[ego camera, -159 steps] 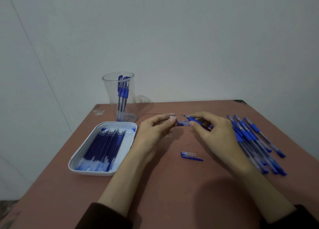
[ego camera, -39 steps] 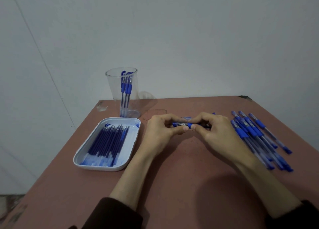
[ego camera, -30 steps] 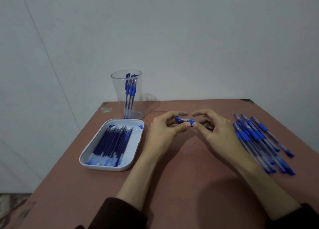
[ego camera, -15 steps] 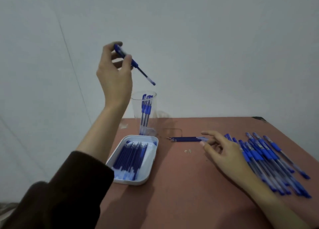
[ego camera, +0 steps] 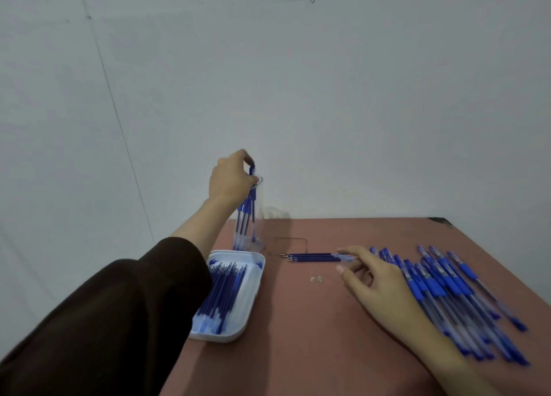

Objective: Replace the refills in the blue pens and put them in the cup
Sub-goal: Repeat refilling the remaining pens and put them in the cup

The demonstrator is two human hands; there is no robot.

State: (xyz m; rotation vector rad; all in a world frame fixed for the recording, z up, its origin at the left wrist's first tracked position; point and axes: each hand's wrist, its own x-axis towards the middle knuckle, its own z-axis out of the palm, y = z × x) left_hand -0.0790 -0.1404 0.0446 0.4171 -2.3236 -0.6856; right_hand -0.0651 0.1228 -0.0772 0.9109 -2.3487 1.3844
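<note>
One pen [ego camera: 252, 171], pinched by left hand [ego camera: 231, 181], stands in cup [ego camera: 260, 231]; right hand [ego camera: 376, 283] lies relaxed.

Arm one: left hand [ego camera: 231, 179] raised at far left of centre, forearm stretched forward, dark sleeve [ego camera: 119, 321] to the elbow; thumb and fingers curled downward, pinching the top of a pen [ego camera: 252, 170].
Arm two: right hand [ego camera: 375, 282] low at near right, palm down, fingers relaxed, spread, pointing left; forearm bare.
</note>
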